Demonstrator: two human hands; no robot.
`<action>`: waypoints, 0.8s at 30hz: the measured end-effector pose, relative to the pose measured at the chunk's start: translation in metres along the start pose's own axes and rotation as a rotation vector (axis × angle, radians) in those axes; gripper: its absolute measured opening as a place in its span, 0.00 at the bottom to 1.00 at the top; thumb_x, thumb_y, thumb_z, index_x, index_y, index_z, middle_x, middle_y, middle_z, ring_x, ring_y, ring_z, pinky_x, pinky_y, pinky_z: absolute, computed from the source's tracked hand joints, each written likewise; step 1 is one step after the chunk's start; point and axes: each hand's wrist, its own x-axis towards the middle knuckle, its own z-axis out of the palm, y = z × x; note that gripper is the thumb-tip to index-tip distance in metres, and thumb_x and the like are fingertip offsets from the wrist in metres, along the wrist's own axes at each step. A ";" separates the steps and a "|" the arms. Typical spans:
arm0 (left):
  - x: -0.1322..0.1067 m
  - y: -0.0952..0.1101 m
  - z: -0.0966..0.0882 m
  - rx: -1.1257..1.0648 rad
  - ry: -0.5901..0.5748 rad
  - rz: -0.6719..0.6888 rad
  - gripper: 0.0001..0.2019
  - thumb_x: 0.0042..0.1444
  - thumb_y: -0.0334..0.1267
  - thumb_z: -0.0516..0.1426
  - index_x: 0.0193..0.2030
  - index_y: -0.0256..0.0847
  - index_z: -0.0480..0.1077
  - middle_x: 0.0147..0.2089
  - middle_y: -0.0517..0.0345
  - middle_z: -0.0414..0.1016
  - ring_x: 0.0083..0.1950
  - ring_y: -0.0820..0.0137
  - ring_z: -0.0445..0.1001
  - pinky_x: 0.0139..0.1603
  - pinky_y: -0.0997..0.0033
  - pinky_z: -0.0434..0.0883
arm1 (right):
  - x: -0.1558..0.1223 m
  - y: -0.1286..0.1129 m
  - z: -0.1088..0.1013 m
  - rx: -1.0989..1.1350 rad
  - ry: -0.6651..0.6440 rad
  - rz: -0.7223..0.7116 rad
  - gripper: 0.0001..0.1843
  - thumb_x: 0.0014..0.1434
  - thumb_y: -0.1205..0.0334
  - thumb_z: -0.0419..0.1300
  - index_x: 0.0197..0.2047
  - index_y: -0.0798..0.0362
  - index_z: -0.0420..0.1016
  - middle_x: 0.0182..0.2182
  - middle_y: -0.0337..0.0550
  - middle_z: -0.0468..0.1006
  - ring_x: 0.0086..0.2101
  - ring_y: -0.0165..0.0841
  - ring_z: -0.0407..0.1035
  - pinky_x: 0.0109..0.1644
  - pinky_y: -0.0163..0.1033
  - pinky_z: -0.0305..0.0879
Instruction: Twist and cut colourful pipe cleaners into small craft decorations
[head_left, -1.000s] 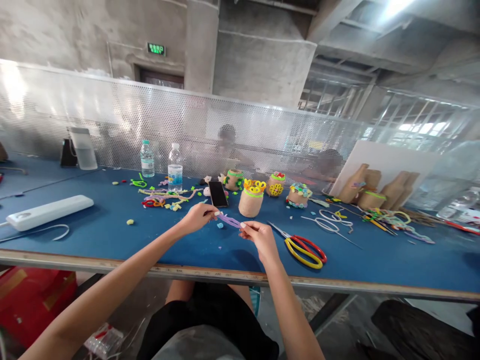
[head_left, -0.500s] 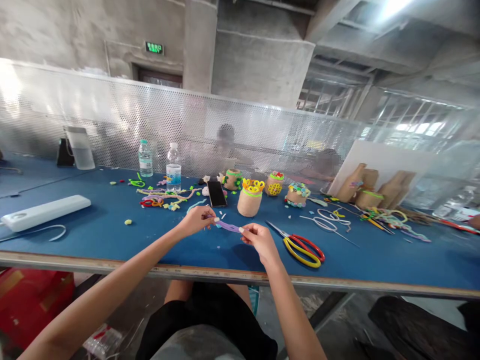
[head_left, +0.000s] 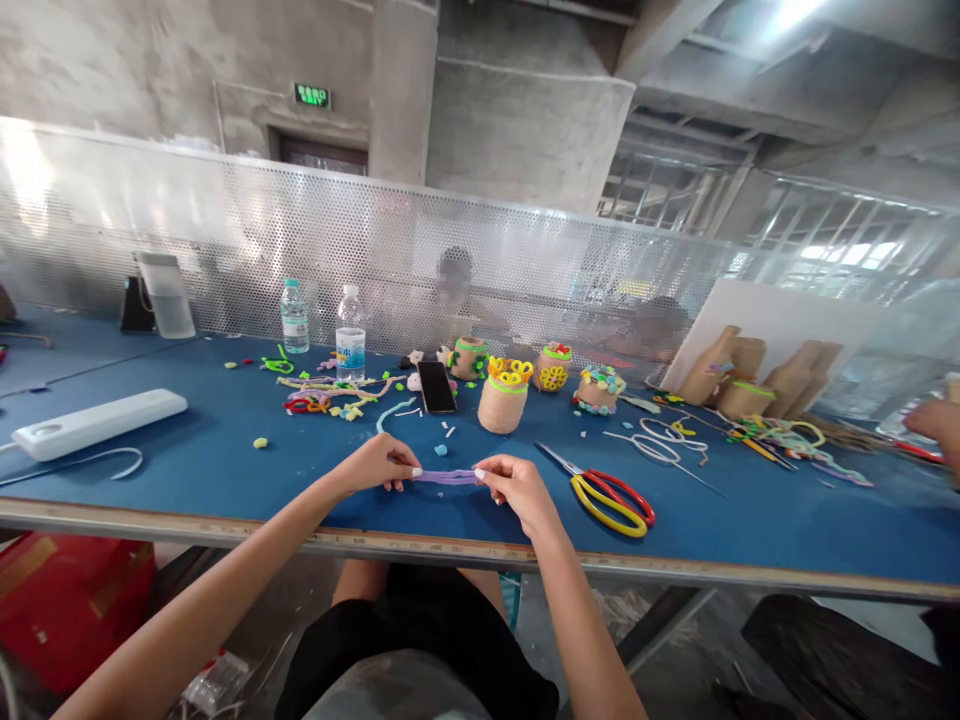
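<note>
A folded purple pipe cleaner (head_left: 448, 477) is stretched level between my two hands, its strands side by side. My left hand (head_left: 381, 462) pinches one end between thumb and fingers. The other end is pinched in my right hand (head_left: 514, 488). Just beyond lies a small light-blue scrap (head_left: 441, 450), with white slips of paper (head_left: 449, 431) near it. Scissors (head_left: 600, 495) with red and yellow handles lie to the right of my right hand. A light-blue pipe cleaner (head_left: 391, 414) curves on the table behind my left hand.
Twine-wrapped jars (head_left: 502, 408) with coloured trim stand behind, near a phone (head_left: 436, 387). Water bottles (head_left: 350, 340) and loose pipe cleaners (head_left: 337, 400) are at left, beside a white power strip (head_left: 101, 424). White cord (head_left: 660, 445) lies right; another person's hand (head_left: 934, 425) shows at the far right.
My left hand has come down and toward me, so the purple pipe cleaner is now level and straighter. Another person's hand has moved further into view at the right edge.
</note>
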 end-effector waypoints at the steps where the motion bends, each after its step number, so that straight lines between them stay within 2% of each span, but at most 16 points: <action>1: 0.000 -0.002 -0.001 0.060 0.007 0.031 0.09 0.46 0.40 0.60 0.29 0.35 0.76 0.23 0.56 0.74 0.23 0.70 0.72 0.23 0.75 0.68 | 0.001 0.001 0.000 -0.051 -0.008 -0.007 0.10 0.41 0.59 0.63 0.27 0.57 0.77 0.18 0.37 0.71 0.16 0.24 0.57 0.20 0.31 0.54; 7: 0.000 -0.005 -0.007 0.328 0.052 0.129 0.15 0.50 0.47 0.56 0.30 0.37 0.78 0.24 0.56 0.75 0.25 0.70 0.72 0.27 0.76 0.66 | 0.003 0.010 -0.002 -0.344 -0.018 -0.140 0.14 0.48 0.58 0.58 0.32 0.56 0.81 0.20 0.40 0.74 0.18 0.28 0.60 0.23 0.34 0.56; 10: 0.015 0.001 -0.030 0.607 0.219 0.106 0.16 0.55 0.47 0.52 0.35 0.41 0.78 0.27 0.59 0.77 0.29 0.69 0.73 0.30 0.77 0.66 | 0.004 0.012 -0.001 -0.399 -0.042 -0.166 0.18 0.50 0.54 0.58 0.38 0.56 0.80 0.22 0.41 0.74 0.20 0.29 0.62 0.25 0.35 0.58; 13: 0.046 0.000 -0.066 0.700 0.397 0.036 0.14 0.54 0.37 0.53 0.43 0.41 0.76 0.39 0.55 0.79 0.40 0.65 0.75 0.37 0.74 0.67 | 0.004 0.013 0.000 -0.347 -0.002 -0.117 0.24 0.51 0.49 0.57 0.44 0.59 0.75 0.23 0.39 0.70 0.20 0.29 0.63 0.25 0.35 0.59; 15: 0.068 -0.007 -0.086 0.735 0.472 -0.033 0.14 0.51 0.35 0.54 0.43 0.41 0.76 0.39 0.52 0.78 0.42 0.62 0.74 0.39 0.72 0.67 | 0.005 0.013 0.000 -0.303 0.029 -0.083 0.25 0.52 0.48 0.56 0.45 0.59 0.72 0.24 0.37 0.68 0.19 0.28 0.63 0.24 0.34 0.59; 17: 0.084 -0.020 -0.097 0.760 0.510 -0.089 0.13 0.46 0.34 0.58 0.41 0.42 0.76 0.37 0.52 0.79 0.43 0.59 0.74 0.41 0.70 0.67 | 0.005 0.013 0.000 -0.282 0.049 -0.067 0.25 0.52 0.48 0.56 0.45 0.59 0.71 0.25 0.37 0.67 0.19 0.27 0.63 0.22 0.34 0.58; 20: 0.096 -0.040 -0.101 0.779 0.537 -0.131 0.10 0.45 0.32 0.57 0.34 0.41 0.77 0.35 0.50 0.78 0.42 0.56 0.74 0.43 0.65 0.67 | 0.004 0.014 0.001 -0.279 0.057 -0.061 0.24 0.51 0.47 0.56 0.44 0.58 0.70 0.26 0.38 0.67 0.19 0.27 0.63 0.21 0.33 0.57; 22: 0.098 -0.050 -0.101 0.777 0.540 -0.104 0.09 0.46 0.30 0.55 0.30 0.40 0.77 0.35 0.50 0.78 0.42 0.56 0.74 0.44 0.63 0.66 | 0.003 0.015 0.001 -0.277 0.062 -0.070 0.23 0.51 0.47 0.56 0.43 0.57 0.71 0.27 0.38 0.67 0.19 0.27 0.63 0.21 0.33 0.58; 24: 0.098 -0.056 -0.104 0.757 0.549 -0.049 0.11 0.48 0.31 0.52 0.32 0.40 0.76 0.36 0.50 0.78 0.42 0.57 0.74 0.43 0.65 0.66 | 0.002 0.017 0.002 -0.262 0.087 -0.091 0.23 0.51 0.47 0.56 0.42 0.57 0.71 0.27 0.38 0.68 0.19 0.26 0.63 0.20 0.32 0.58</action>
